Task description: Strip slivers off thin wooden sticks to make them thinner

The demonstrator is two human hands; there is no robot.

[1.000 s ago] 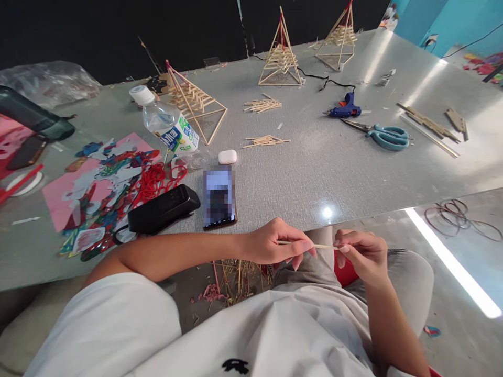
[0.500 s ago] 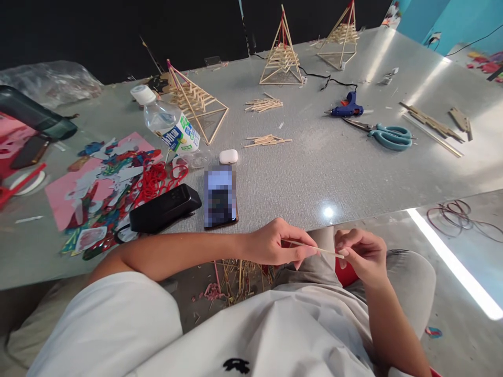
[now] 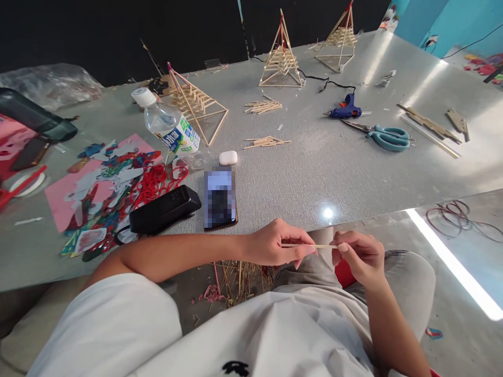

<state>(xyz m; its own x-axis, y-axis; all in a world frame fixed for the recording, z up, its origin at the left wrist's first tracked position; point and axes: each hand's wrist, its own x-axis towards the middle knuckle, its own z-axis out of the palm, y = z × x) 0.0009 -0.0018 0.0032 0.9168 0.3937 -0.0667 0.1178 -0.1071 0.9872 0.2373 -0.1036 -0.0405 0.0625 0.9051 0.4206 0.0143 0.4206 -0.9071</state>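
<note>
A thin pale wooden stick (image 3: 325, 246) stretches level between my two hands, just off the table's front edge and above my lap. My left hand (image 3: 285, 244) pinches it, with the stick's left part running under the fingers. The right end is held between the thumb and fingers of my right hand (image 3: 359, 255); its tip is hidden there. On the table beyond lie two small piles of similar sticks, a nearer pile (image 3: 268, 141) and a farther pile (image 3: 263, 107).
Stick pyramids (image 3: 281, 68) stand at the back. A blue glue gun (image 3: 346, 108) and teal-handled scissors (image 3: 389, 138) lie to the right. Left are a phone (image 3: 220, 199), a white earbud case (image 3: 228, 157), a black case (image 3: 165, 209), a plastic bottle (image 3: 171, 125) and red cord (image 3: 151, 180).
The stick has turned from slanting down to the right to nearly level. My right hand's thumb and fingers have closed over its right end. My left hand has hardly moved.
</note>
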